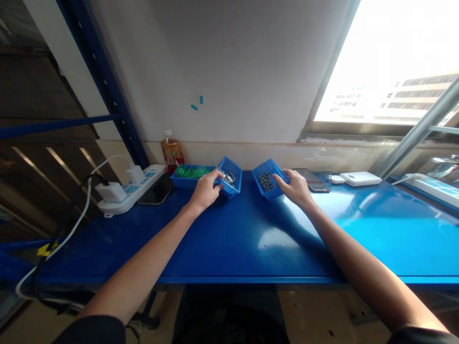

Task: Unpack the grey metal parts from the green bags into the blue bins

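My left hand (pixel 207 190) grips the near left side of a small blue bin (pixel 234 186) that holds shiny metal pieces. Its fingers are closed over the bin's wall. To the right, my right hand (pixel 296 186) has its thumb and fingers closed on the right wall of a second blue bin (pixel 258 170), which holds many small dark metal parts. Both bins are tilted, with a gap between them. Just left of my left hand, a third blue bin (pixel 184 182) with green pieces inside rests on the blue table (pixel 229 243).
A drink bottle (pixel 172 152) stands against the wall. At left are a power strip (pixel 132 193) with plugs and cables and a dark phone (pixel 156 190). Another phone (pixel 315 182), a white device (pixel 361 178) and a second power strip (pixel 435 188) lie at right.
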`<state>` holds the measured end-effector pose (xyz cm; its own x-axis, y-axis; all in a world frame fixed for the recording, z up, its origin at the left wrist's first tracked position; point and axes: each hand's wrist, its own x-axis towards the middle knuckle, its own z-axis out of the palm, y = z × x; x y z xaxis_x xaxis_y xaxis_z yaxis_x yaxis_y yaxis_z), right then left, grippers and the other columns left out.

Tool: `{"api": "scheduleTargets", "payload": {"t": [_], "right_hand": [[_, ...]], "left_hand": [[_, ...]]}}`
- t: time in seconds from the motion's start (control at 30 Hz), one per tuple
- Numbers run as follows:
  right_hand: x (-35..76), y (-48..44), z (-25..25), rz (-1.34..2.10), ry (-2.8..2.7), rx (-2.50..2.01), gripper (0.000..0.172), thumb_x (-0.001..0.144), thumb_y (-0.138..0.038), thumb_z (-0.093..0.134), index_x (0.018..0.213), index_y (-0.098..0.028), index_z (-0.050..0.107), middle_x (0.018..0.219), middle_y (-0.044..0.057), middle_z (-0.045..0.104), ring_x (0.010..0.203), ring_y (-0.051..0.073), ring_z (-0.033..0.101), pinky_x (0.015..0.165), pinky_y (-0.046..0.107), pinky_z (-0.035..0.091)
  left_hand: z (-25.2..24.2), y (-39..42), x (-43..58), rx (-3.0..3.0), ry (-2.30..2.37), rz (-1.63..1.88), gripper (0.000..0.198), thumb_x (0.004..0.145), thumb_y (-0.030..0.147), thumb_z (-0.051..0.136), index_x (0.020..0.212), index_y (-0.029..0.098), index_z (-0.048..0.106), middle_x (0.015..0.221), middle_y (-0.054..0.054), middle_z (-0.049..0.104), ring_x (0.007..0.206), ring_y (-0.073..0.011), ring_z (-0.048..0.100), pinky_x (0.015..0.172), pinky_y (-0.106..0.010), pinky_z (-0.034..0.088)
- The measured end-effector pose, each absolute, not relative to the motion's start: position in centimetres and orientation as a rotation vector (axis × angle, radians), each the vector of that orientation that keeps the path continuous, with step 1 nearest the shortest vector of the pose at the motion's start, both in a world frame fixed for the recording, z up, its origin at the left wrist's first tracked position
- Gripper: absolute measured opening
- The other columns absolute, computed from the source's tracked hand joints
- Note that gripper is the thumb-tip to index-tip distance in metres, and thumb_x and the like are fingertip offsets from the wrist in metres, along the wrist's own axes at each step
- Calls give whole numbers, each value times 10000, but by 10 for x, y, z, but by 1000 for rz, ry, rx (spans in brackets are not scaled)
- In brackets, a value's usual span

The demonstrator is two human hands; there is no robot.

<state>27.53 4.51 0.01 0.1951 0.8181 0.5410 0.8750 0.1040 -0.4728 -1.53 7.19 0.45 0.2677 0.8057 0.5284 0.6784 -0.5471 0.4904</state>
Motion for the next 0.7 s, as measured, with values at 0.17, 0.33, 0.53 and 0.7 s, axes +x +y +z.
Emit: {"api": "scheduleTargets", "payload": {"t": [0.17, 0.33, 0.53, 0.7], "right_hand": [[268, 46, -7, -138, -1608, -1559, 495, 837, -516, 498, 1112, -135, 656, 1040, 134, 663, 965, 270, 610, 858, 373, 456], [273, 50, -10, -122, -1618, -1536, 456, 826, -486, 511, 1061, -136, 685, 959, 116, 682, 890, 245, 621, 808, 345, 465], [293, 62, -20, 47, -1423, -1642, 399, 798, -411, 518, 997, -126, 715, 955, 99, 716, 892, 228, 632, 815, 314, 460], [298, 66, -24, 75, -1381, -1711, 404, 792, -380, 500, 993, -106, 719, 958, 117, 722, 899, 237, 641, 812, 317, 458]], "left_hand": [[8, 67, -12, 2478, 1299, 1145, 196, 760, 121, 598, 924, 228, 616, 1150, -53, 663, 1235, -259, 506, 1020, -385, 411], [8, 62, -10, 2573, 1243, 1135, 177, 787, 127, 574, 929, 228, 606, 1160, -49, 656, 1267, -260, 468, 1038, -410, 396], [11, 55, -7, 2593, 1374, 1068, 167, 793, 160, 584, 943, 224, 621, 1229, -70, 625, 1181, -298, 533, 989, -445, 436], [15, 56, -11, 2579, 1352, 1063, 139, 800, 174, 584, 916, 232, 631, 1185, -55, 654, 1190, -293, 536, 992, -433, 436]]}}
